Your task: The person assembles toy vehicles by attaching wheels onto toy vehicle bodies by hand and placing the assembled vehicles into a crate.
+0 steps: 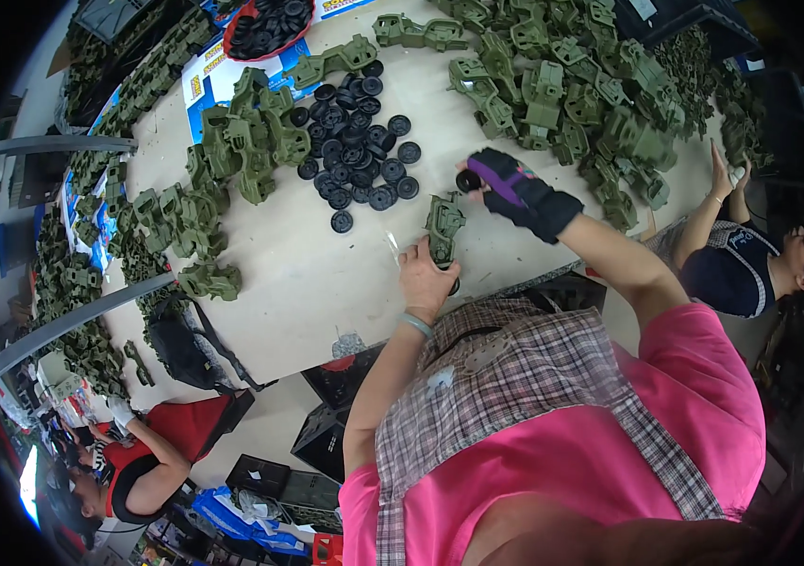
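While a red bowl (253, 56) holds black wheels (275, 21), left fingers (411, 257) pinch a green part (443, 224), right fingers (478, 194) another wheel (467, 180).

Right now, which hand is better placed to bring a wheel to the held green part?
Probably the right hand: it holds a black wheel close to the green part, while the left hand is occupied gripping that part's near end.

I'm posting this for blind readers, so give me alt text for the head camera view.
The person's left hand holds a green molded part on a pale table while the gloved right hand holds a black wheel. Loose black wheels and heaped green parts lie beyond.
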A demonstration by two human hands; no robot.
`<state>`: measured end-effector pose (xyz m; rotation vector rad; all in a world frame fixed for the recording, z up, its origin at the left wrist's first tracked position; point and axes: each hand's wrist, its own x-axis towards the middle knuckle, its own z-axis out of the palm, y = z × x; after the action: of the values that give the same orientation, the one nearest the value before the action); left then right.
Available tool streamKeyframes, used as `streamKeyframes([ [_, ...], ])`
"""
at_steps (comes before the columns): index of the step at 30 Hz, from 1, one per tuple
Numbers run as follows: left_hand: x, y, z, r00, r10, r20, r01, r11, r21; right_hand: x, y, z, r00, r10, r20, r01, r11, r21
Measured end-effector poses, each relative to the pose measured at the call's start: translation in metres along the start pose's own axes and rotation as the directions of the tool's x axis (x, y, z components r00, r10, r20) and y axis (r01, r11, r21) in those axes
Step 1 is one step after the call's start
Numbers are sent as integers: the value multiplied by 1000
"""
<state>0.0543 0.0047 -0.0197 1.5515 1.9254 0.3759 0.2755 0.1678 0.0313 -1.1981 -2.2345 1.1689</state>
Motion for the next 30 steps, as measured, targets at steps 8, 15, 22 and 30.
streamKeyframes([
  [8,1,8,10,998,-20,52,18,999,41,-33,-19,28,981,-168,97,187,950,-250],
  [15,0,5,14,999,-14,52,10,997,75,-24,-14,41,953,-240,187,299,846,-440],
  [22,3,2,10,997,-15,70,9,996,93,-10,-33,28,936,-206,286,316,849,-423],
  [30,6,4,10,990,-17,139,7,998,68,53,-56,58,809,-556,189,574,682,-453],
])
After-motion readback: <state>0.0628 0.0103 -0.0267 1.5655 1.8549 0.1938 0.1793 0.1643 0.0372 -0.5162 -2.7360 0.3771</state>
